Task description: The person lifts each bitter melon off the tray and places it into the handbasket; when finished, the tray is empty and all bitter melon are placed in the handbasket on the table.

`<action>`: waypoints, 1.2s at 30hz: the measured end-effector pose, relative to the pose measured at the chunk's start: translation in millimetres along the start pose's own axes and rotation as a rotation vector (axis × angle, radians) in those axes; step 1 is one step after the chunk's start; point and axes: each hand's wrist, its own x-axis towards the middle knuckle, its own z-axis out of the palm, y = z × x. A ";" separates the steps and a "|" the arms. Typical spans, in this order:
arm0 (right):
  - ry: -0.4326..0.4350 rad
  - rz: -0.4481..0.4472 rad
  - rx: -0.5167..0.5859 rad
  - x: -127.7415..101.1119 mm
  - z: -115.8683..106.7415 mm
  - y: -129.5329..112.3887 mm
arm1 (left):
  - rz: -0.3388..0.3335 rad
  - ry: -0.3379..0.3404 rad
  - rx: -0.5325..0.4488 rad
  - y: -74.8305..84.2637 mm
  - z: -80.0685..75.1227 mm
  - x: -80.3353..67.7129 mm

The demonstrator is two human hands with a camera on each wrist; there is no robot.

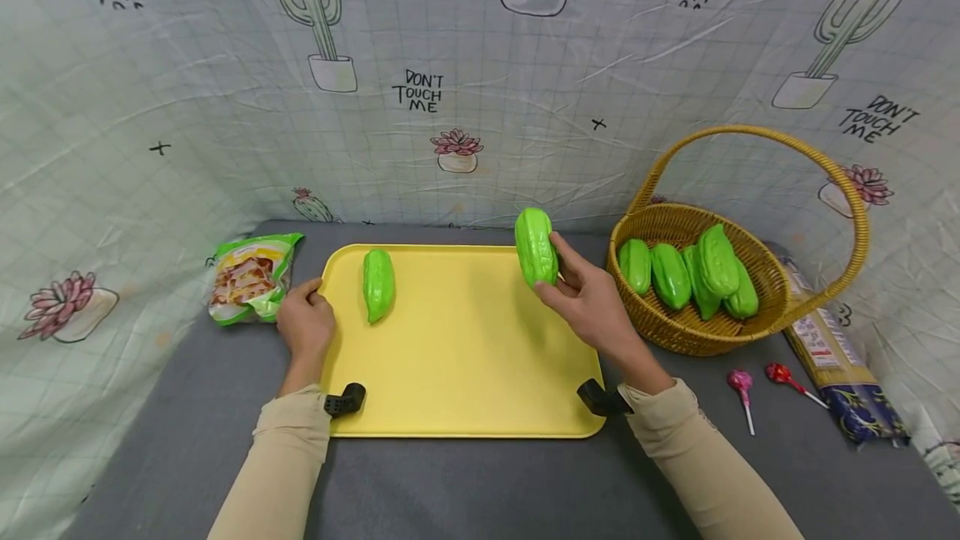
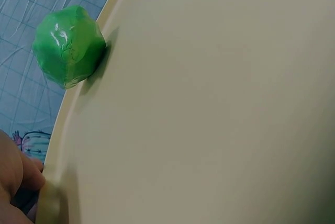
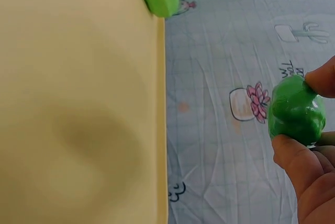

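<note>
My right hand [image 1: 581,294] grips a glossy green gourd [image 1: 536,247] upright above the far right part of the yellow tray [image 1: 465,373]; in the right wrist view the same gourd [image 3: 294,110] sits between thumb and fingers. A second green gourd [image 1: 378,284] lies on the tray's far left, also seen as the gourd [image 2: 68,45] near the tray rim [image 2: 63,130]. My left hand [image 1: 306,322] holds the tray's left edge, fingers curled over the rim.
A wicker basket [image 1: 757,332] with a tall handle stands right of the tray and holds several green gourds [image 1: 693,273]. A snack bag [image 1: 251,277] lies at the left. Two lollipops [image 1: 761,382] and a pasta packet [image 1: 832,357] lie at the right. Printed cloth walls surround the grey table.
</note>
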 end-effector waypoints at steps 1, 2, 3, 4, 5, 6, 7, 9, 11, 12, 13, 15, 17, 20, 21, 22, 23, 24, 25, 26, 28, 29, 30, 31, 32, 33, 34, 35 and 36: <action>0.002 0.004 0.002 -0.8 -2.3 1.2 | -0.002 -0.001 0.001 -0.1 0.1 0.1; 0.006 0.008 0.001 -1.6 -4.7 2.3 | -0.004 0.000 0.001 -0.3 0.3 0.3; 0.009 0.010 0.000 -2.3 -7.1 3.1 | -0.005 0.001 0.002 -0.4 0.4 0.3; 0.011 0.013 0.001 -2.9 -9.6 3.8 | -0.007 0.002 0.003 -0.3 0.3 0.3; 0.016 0.016 -0.004 -3.4 -12.2 4.8 | -0.007 0.004 0.004 -0.4 0.5 0.3; 0.024 0.017 -0.012 -3.9 -15.2 5.8 | -0.006 0.007 0.005 -0.2 0.5 0.2; 0.033 0.016 -0.024 -4.6 -18.3 6.8 | -0.005 0.008 0.006 -0.3 0.6 0.2; 0.050 0.012 -0.045 -6.3 -24.8 9.3 | -0.001 0.012 0.007 -0.4 0.8 0.2; 0.069 0.009 -0.071 -8.4 -31.5 11.6 | 0.001 0.010 0.008 -0.9 1.4 0.6; 0.077 0.001 -0.081 -9.6 -34.8 12.7 | 0.001 0.009 0.008 -1.2 1.7 0.7; 0.084 -0.003 -0.088 -10.6 -37.9 13.6 | 0.003 0.009 0.007 -1.6 2.0 0.8; 0.090 -0.002 -0.094 -12.1 -43.3 15.2 | 0.000 0.007 0.008 -1.6 1.9 0.8; 0.093 0.007 -0.091 -13.9 -47.8 15.4 | -0.002 0.006 0.008 -1.4 1.9 0.6; 0.102 0.032 -0.090 -16.8 -54.0 16.7 | -0.006 0.005 0.010 -1.0 1.7 0.3; 0.107 0.037 -0.089 -18.1 -56.4 17.6 | -0.005 0.004 0.009 -1.1 1.9 0.4; 0.113 0.042 -0.094 -19.2 -59.1 19.2 | -0.007 0.004 0.008 -1.4 2.1 0.3; 0.120 0.048 -0.103 -20.3 -62.2 21.0 | -0.007 0.002 0.008 -1.5 2.1 0.1; 0.128 0.053 -0.113 -21.4 -65.7 22.8 | -0.007 0.000 0.007 -1.4 2.0 -0.1; 0.136 0.057 -0.125 -22.4 -69.6 24.6 | -0.007 -0.002 0.006 -1.4 2.0 -0.1; 0.143 0.062 -0.140 -23.4 -73.9 26.4 | -0.006 -0.005 0.004 -1.3 2.1 0.0; 0.154 0.071 -0.169 -25.1 -82.5 29.2 | -0.002 -0.006 0.003 -1.1 1.9 0.2; 0.160 0.076 -0.186 -25.8 -86.6 30.4 | 0.000 -0.005 0.004 -0.9 1.7 0.2; 0.166 0.081 -0.201 -26.5 -90.5 32.0 | 0.001 -0.003 0.004 -1.0 1.8 0.3; 0.171 0.087 -0.215 -27.1 -94.2 33.4 | 0.003 -0.001 0.004 -0.9 1.7 0.2; 0.175 0.094 -0.229 -27.7 -97.5 34.8 | 0.003 0.000 0.004 -1.0 1.7 0.1; 0.179 0.100 -0.243 -28.2 -100.2 35.9 | 0.003 0.001 0.004 -1.2 1.8 0.1; 0.182 0.108 -0.258 -28.7 -102.6 37.2 | 0.003 0.001 0.004 -1.4 1.8 -0.2; 0.183 0.121 -0.271 -29.0 -104.8 38.3 | 0.003 0.001 0.003 -1.6 1.7 -0.4; 0.183 0.132 -0.286 -29.3 -106.7 39.6 | 0.003 0.003 0.002 -1.6 1.6 -0.6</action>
